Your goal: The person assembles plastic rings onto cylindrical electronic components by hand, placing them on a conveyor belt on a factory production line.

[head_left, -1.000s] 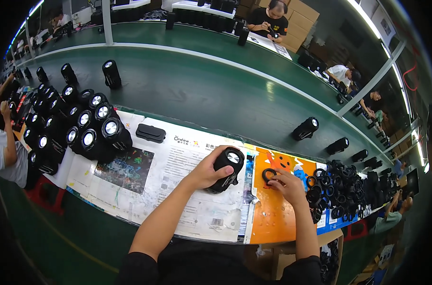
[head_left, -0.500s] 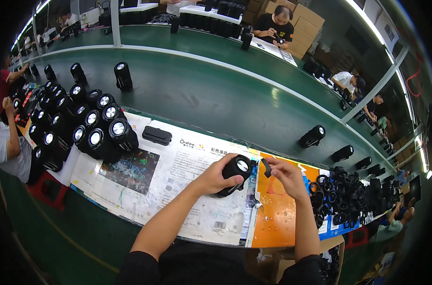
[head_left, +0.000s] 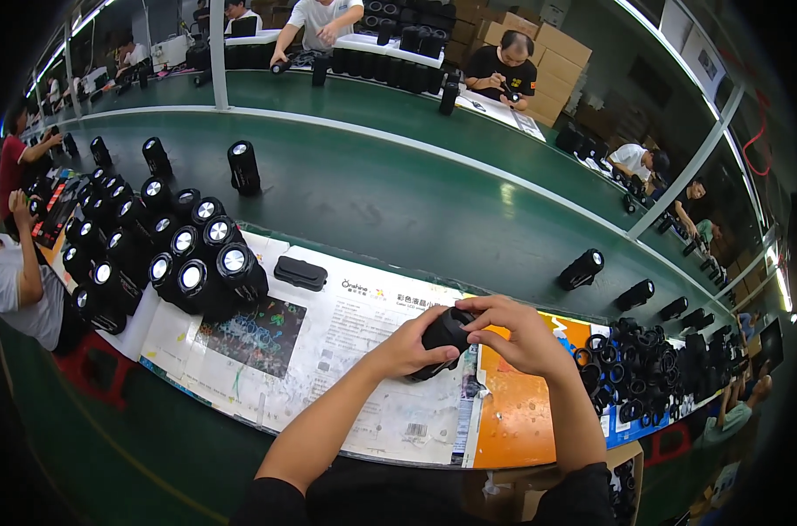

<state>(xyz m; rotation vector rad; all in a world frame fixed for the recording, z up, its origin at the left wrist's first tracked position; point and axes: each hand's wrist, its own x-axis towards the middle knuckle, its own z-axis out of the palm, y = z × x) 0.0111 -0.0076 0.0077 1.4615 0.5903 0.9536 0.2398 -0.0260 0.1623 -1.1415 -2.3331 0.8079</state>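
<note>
My left hand (head_left: 405,352) is wrapped around a black cylindrical speaker (head_left: 444,331), tilted above the white printed sheet (head_left: 381,399). At the speaker's upper end, my right hand (head_left: 523,338) is closed, with its fingertips and thumb pressed on a black ring. Those fingers largely cover the ring, so how far it sits on the end cannot be seen. A heap of similar loose black rings (head_left: 637,359) lies to the right of my right hand. The orange sheet (head_left: 517,412) is under my right forearm.
Many black speakers (head_left: 192,279) with silver ends stand crowded at the left. A black oblong part (head_left: 300,273) lies beyond the sheet. Spaced speakers, one of them (head_left: 582,269) nearest, stand on the green conveyor belt (head_left: 398,223). Co-workers sit opposite and at both sides.
My right hand has brought the black ring leftward onto the speaker's end, covering the silver disc. My left hand keeps its hold. The whole view has shifted slightly.
</note>
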